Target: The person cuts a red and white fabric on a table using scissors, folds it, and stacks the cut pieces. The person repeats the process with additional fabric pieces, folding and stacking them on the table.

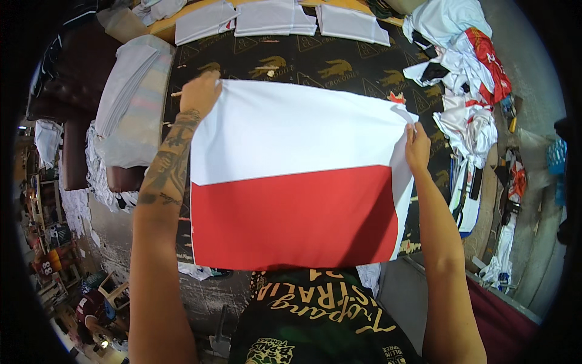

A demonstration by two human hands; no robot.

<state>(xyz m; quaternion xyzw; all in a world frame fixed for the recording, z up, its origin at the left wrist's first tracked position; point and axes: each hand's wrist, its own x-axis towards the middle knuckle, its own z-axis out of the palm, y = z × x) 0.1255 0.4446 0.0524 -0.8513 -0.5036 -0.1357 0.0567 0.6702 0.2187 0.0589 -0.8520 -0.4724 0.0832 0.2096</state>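
Note:
A white and red fabric panel (297,133) is stretched out in front of me over a dark printed board table (279,64). Its far part is white, its near part red, and the near edge hangs by my shirt. My left hand (201,94) grips the far left corner, fingers closed on the cloth. At the right edge, near the far right corner, my right hand (418,145) pinches the fabric, which folds a little there. A small red and white scrap (396,97) shows just past that corner.
Folded white fabric pieces (267,19) lie along the table's far edge. Left of the table stands a stack of white cloth (124,91) on plastic. Heaped white and red cloth (470,79) lies along the right edge, with scissors (461,203) near it. Several people sit far left.

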